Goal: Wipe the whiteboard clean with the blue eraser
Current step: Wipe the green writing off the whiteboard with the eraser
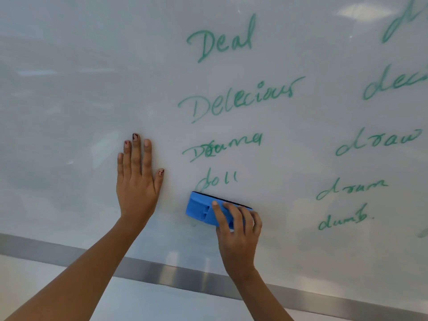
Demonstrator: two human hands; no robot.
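Observation:
A white whiteboard (pixel 81 100) fills the view, with green handwritten words in two columns on its right half. My right hand (pixel 238 230) grips the blue eraser (pixel 201 208) and holds it flat against the board just below the word "doll" (pixel 217 180). Its black felt edge faces the board. My left hand (pixel 137 174) rests flat on the board to the left of the eraser, fingers straight and pointing up. Above the eraser stand "Drama" (pixel 222 145), "Delecious" (pixel 238 99) and "Deal" (pixel 222 42).
The second column of green words (pixel 361 144) runs down the right side, ending with "dumb" (pixel 342 220). The left half of the board bears no writing. A grey metal frame strip (pixel 162 272) runs along the board's bottom edge, with a pale wall below.

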